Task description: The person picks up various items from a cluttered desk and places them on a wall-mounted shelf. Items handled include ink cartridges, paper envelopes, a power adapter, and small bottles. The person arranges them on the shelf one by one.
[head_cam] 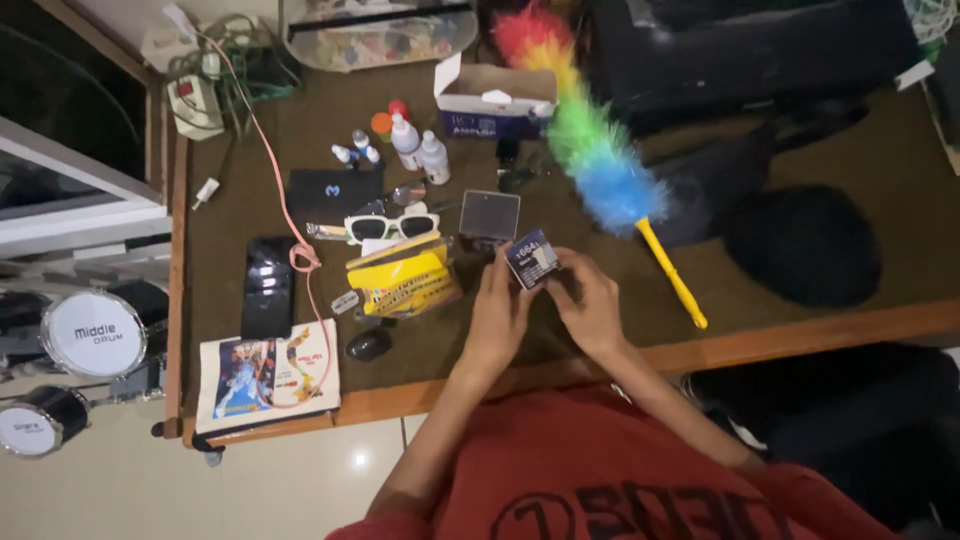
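Small box [531, 259] clamped between fingers of left hand [497, 313] and right hand [590, 303], just right of yellow packet [405, 280] on desk [800, 330].

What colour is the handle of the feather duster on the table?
Yellow: the rainbow feather duster's plastic handle is bright yellow, seen best in the head view.

We note a small dark blue box [532, 259] with a white patch between both hands. Right of the hands: duster [590, 150] banded red, yellow, green, blue, with yellow handle. Left of them: yellow packet [405, 280], white-framed sunglasses [392, 227], black phone [268, 287].
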